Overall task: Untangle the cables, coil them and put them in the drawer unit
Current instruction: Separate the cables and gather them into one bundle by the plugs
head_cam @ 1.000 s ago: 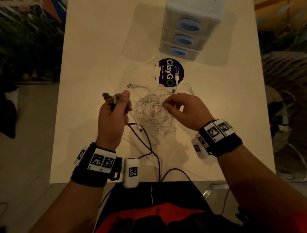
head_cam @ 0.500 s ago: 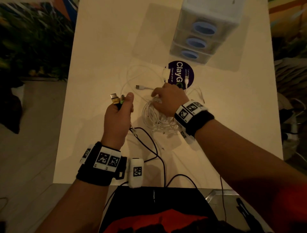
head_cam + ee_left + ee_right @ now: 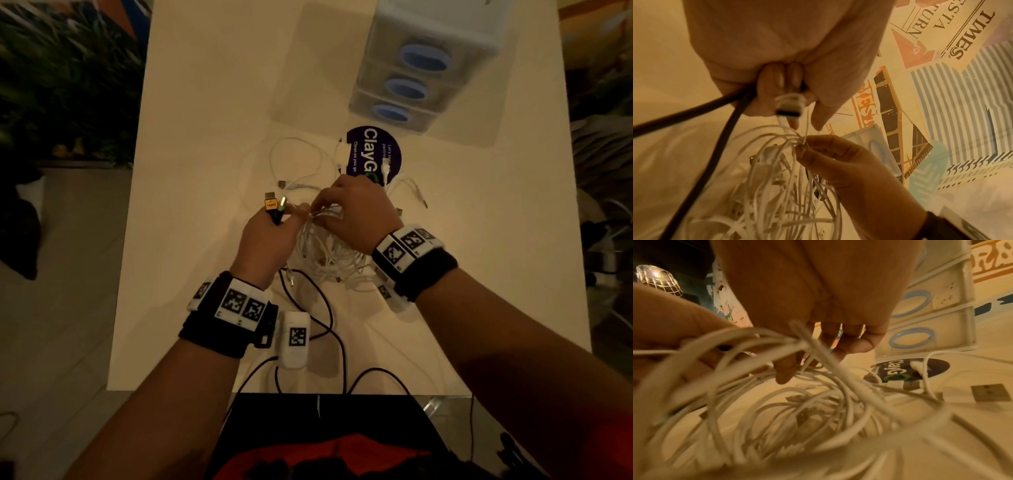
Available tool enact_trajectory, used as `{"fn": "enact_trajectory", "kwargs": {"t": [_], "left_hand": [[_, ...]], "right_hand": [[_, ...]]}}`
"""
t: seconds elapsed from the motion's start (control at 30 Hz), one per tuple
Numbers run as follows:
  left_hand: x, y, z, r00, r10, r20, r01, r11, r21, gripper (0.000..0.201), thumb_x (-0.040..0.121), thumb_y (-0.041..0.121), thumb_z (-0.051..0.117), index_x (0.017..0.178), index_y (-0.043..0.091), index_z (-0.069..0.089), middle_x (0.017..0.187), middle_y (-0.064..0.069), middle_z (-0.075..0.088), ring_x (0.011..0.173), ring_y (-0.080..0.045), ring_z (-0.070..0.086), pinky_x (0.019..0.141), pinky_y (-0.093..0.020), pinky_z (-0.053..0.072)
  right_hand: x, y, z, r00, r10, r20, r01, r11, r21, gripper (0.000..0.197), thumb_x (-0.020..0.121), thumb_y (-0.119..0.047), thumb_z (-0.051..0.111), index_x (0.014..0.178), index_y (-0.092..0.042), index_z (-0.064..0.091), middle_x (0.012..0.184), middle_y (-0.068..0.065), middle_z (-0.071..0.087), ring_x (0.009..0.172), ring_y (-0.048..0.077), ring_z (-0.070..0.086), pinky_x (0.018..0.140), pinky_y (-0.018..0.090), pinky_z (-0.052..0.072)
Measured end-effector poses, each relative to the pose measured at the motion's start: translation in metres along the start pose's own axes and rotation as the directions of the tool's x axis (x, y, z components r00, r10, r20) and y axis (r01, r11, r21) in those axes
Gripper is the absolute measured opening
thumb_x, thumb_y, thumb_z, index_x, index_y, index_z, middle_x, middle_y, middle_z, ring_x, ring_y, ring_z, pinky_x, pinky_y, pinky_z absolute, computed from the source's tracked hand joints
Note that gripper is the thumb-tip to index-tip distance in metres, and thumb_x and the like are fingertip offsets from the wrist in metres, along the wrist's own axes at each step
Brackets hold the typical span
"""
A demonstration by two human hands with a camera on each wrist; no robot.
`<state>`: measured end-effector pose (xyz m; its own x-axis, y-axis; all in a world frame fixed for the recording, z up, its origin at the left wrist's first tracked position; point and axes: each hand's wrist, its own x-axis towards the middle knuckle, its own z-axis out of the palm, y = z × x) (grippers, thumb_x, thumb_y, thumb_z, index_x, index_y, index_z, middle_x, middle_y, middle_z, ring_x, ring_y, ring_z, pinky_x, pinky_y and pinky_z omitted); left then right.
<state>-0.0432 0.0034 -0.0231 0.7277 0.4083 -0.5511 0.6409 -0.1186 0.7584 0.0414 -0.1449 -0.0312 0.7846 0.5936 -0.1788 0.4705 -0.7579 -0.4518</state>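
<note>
The table [image 3: 191, 240] carries a closed drawer unit [image 3: 421, 65] well beyond the fingers. The white cable tangle [image 3: 329, 253] lies under both hands. The right hand [image 3: 356, 212] pinches several strands; the left hand [image 3: 267, 240] grips black cables [image 3: 308, 298]. Pulling now could tighten knots, since loops cross.

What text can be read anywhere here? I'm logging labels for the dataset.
"ClayG", cut off by the right hand, then "Clean as you go": round purple sticker on the table.
"TIMES": wall mural.
Sticker's smaller line, yellow plug's print, other mural lettering: unreadable.
</note>
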Motion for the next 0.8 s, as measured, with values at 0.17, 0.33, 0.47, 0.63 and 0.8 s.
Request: {"fn": "enact_trajectory", "kwargs": {"t": [0.17, 0.33, 0.47, 0.63, 0.8], "left_hand": [[0.003, 0.001, 0.005, 0.997, 0.059, -0.050, -0.062, 0.996, -0.068, 0.019, 0.091, 0.045, 0.071, 0.083, 0.027, 0.071, 0.089, 0.001, 0.076, 0.092, -0.021, 0.071, 0.093, -0.048, 0.056], [-0.005, 0.007, 0.005, 0.998, 0.056, -0.015, -0.057, 0.986, -0.155, 0.019, 0.100, 0.042, 0.062, 0.090, 0.031, 0.072, 0.045, 0.018, 0.051, 0.053, -0.006, 0.045, 0.064, -0.032, 0.039], [-0.010, 0.008, 0.002, 1.000, 0.018, 0.004, -0.016, 0.958, -0.288, 0.025, 0.103, 0.040, 0.058, 0.086, 0.027, 0.071, 0.048, 0.012, 0.035, 0.046, -0.008, 0.033, 0.050, -0.027, 0.033], [-0.013, 0.008, -0.002, 1.000, -0.019, -0.005, 0.015, 0.922, -0.387, 0.027, 0.105, 0.037, 0.055, 0.088, 0.018, 0.065, 0.047, 0.013, 0.032, 0.041, -0.006, 0.030, 0.046, -0.024, 0.029], [-0.014, 0.008, -0.005, 0.999, -0.034, -0.026, 0.021, 0.912, -0.410, 0.027, 0.105, 0.039, 0.055, 0.089, 0.020, 0.066, 0.047, 0.013, 0.035, 0.041, -0.006, 0.032, 0.050, -0.027, 0.029]], "right_hand": [[-0.009, 0.010, -0.003, 0.998, -0.026, -0.057, 0.030, 0.998, 0.059, 0.018, 0.088, -0.044, 0.069, 0.103, -0.036, 0.074, 0.096, -0.005, 0.066, 0.092, 0.021, 0.059, 0.079, 0.042, 0.051], [-0.014, 0.026, -0.008, 0.993, 0.109, -0.051, -0.098, 0.979, 0.178, 0.031, 0.084, -0.031, 0.071, 0.114, -0.035, 0.065, 0.095, -0.014, 0.065, 0.091, 0.013, 0.060, 0.083, 0.042, 0.053], [-0.016, 0.041, -0.015, 0.981, 0.193, 0.010, -0.190, 0.952, 0.239, 0.033, 0.086, -0.017, 0.066, 0.115, -0.031, 0.064, 0.095, -0.013, 0.065, 0.085, 0.010, 0.058, 0.080, 0.032, 0.051], [-0.015, 0.048, -0.017, 0.978, 0.194, 0.074, -0.205, 0.959, 0.194, 0.029, 0.089, -0.010, 0.058, 0.110, -0.027, 0.068, 0.098, -0.006, 0.065, 0.088, 0.014, 0.057, 0.082, 0.033, 0.049], [-0.021, 0.052, -0.022, 0.978, 0.205, 0.045, -0.210, 0.957, 0.200, 0.023, 0.094, -0.018, 0.056, 0.110, -0.027, 0.070, 0.102, -0.005, 0.061, 0.096, 0.018, 0.060, 0.088, 0.036, 0.050]]}}
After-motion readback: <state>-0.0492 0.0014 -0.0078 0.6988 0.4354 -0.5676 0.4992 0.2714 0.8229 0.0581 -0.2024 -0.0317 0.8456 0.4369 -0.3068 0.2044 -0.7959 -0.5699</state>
